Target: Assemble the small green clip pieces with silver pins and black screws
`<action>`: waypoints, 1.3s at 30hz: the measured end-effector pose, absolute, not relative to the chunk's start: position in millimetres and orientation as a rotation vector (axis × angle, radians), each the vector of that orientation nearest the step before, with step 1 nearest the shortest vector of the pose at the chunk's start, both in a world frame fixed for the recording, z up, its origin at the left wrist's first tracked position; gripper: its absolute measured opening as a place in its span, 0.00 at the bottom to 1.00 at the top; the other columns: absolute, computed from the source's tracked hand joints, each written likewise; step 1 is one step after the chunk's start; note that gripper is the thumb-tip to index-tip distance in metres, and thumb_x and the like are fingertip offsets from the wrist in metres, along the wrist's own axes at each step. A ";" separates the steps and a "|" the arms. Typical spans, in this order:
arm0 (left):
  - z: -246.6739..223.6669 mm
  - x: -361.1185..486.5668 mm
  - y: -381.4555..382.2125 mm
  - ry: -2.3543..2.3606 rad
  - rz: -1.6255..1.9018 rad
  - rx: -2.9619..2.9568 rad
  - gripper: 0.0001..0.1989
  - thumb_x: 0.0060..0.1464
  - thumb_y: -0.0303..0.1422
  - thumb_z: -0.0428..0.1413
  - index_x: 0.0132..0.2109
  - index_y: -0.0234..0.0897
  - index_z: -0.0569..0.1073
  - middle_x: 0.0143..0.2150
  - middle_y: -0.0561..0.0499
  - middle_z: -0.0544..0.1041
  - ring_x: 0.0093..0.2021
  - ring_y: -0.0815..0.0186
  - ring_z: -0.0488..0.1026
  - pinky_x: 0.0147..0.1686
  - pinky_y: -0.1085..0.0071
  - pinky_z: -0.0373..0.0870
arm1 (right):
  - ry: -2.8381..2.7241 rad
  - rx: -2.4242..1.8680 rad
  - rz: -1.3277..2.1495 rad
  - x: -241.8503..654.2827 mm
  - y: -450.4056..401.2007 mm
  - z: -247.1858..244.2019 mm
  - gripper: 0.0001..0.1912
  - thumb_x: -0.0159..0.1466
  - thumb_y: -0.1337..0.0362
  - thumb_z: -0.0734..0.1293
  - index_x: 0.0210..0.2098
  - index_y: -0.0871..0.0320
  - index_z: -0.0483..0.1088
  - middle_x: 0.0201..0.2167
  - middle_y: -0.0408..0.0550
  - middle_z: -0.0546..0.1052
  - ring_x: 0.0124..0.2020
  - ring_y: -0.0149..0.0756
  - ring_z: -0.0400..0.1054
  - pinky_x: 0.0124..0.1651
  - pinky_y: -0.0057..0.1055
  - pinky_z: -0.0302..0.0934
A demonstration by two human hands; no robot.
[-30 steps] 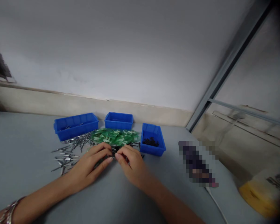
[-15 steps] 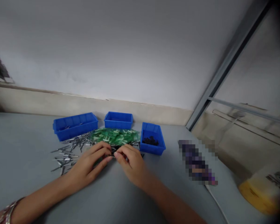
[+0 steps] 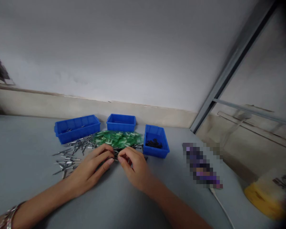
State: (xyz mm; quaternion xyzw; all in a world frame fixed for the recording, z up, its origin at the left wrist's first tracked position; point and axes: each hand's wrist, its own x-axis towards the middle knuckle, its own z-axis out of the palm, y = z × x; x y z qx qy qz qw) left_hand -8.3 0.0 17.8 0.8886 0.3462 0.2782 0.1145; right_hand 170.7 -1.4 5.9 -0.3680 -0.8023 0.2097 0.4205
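Note:
My left hand [image 3: 95, 165] and my right hand [image 3: 134, 167] face each other at the front of the pile, fingertips close together. Thumb and fingers of each are pinched. Whatever they hold is too small and too hidden to name. Just beyond my fingers lies a heap of shiny green plastic packets [image 3: 119, 138]. Many thin metal rod-like pieces [image 3: 66, 164] are scattered left of my left hand. Small dark pieces [image 3: 139, 147] lie beside and behind my right hand, partly covered by it.
Three blue bins stand behind the pile: a long bin [image 3: 77, 130] with a few metal pieces, a middle bin [image 3: 121, 126], and a right bin [image 3: 157, 152] holding black pieces. A blurred-out object [image 3: 201, 165] with a white cable [image 3: 220, 203] and a yellow-bottomed container [image 3: 264, 200] are farther right.
My fingertips have drawn slightly apart, the right hand shifting a little to the right. The bins and loose pieces look the same.

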 end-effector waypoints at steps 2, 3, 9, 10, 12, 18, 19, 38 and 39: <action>17.5 -8.3 0.7 0.998 0.831 2.597 0.08 0.60 0.29 0.41 0.38 0.37 0.65 0.42 0.49 0.64 0.43 0.66 0.64 0.44 0.70 0.63 | -2.016 -0.918 0.529 170.7 -1.3 5.3 0.06 0.61 0.69 0.58 0.32 0.58 0.65 0.27 0.42 0.67 0.32 0.28 0.61 0.36 0.25 0.54; 17.0 -8.3 1.1 0.991 0.842 2.596 0.09 0.60 0.29 0.42 0.38 0.37 0.65 0.41 0.49 0.64 0.43 0.66 0.64 0.43 0.70 0.64 | -2.018 -0.919 0.532 170.6 -1.2 5.1 0.06 0.61 0.69 0.58 0.32 0.58 0.65 0.28 0.42 0.67 0.32 0.28 0.61 0.36 0.25 0.54; 13.3 -8.1 2.0 1.007 0.934 2.621 0.07 0.59 0.29 0.43 0.37 0.36 0.65 0.40 0.48 0.65 0.42 0.65 0.65 0.41 0.70 0.65 | -2.005 -0.977 0.543 170.3 -0.6 5.5 0.06 0.62 0.64 0.58 0.31 0.58 0.65 0.27 0.41 0.67 0.32 0.28 0.61 0.35 0.25 0.53; 12.7 -8.2 2.0 1.008 0.949 2.630 0.07 0.58 0.29 0.44 0.38 0.36 0.65 0.40 0.48 0.66 0.42 0.65 0.65 0.41 0.70 0.65 | -2.005 -0.987 0.538 170.3 -0.5 5.6 0.08 0.62 0.63 0.58 0.29 0.58 0.64 0.27 0.41 0.66 0.31 0.28 0.60 0.34 0.25 0.53; 11.7 -8.4 2.2 1.009 0.981 2.648 0.06 0.58 0.29 0.44 0.38 0.36 0.65 0.40 0.48 0.66 0.41 0.65 0.66 0.40 0.70 0.66 | -2.007 -0.994 0.526 170.2 0.0 5.8 0.11 0.63 0.63 0.57 0.25 0.58 0.62 0.24 0.41 0.64 0.29 0.28 0.59 0.32 0.25 0.51; 9.2 -9.1 3.3 1.008 1.000 2.669 0.04 0.57 0.29 0.46 0.38 0.36 0.65 0.41 0.48 0.66 0.42 0.65 0.66 0.40 0.71 0.66 | -1.998 -0.953 0.520 169.8 0.7 6.7 0.12 0.62 0.66 0.57 0.22 0.58 0.59 0.22 0.40 0.62 0.27 0.27 0.57 0.31 0.24 0.50; 9.5 -9.3 3.1 1.010 0.990 2.667 0.04 0.57 0.29 0.46 0.38 0.36 0.65 0.41 0.48 0.66 0.42 0.65 0.66 0.40 0.70 0.66 | -1.994 -0.952 0.525 169.8 0.7 6.9 0.12 0.62 0.66 0.57 0.23 0.58 0.59 0.23 0.40 0.62 0.27 0.27 0.57 0.31 0.24 0.50; 12.3 -8.9 0.7 1.003 0.938 2.634 0.06 0.58 0.29 0.44 0.38 0.36 0.65 0.42 0.47 0.65 0.43 0.64 0.64 0.42 0.69 0.65 | -1.995 -0.991 0.552 170.4 -1.0 7.2 0.07 0.63 0.64 0.57 0.29 0.58 0.63 0.25 0.40 0.66 0.30 0.28 0.60 0.33 0.25 0.53; 12.2 -9.1 0.8 1.003 0.943 2.638 0.06 0.58 0.28 0.44 0.38 0.36 0.65 0.42 0.47 0.65 0.43 0.65 0.64 0.42 0.69 0.65 | -2.000 -0.987 0.537 170.4 -0.7 7.1 0.09 0.63 0.64 0.57 0.28 0.58 0.63 0.25 0.40 0.65 0.29 0.27 0.59 0.33 0.25 0.52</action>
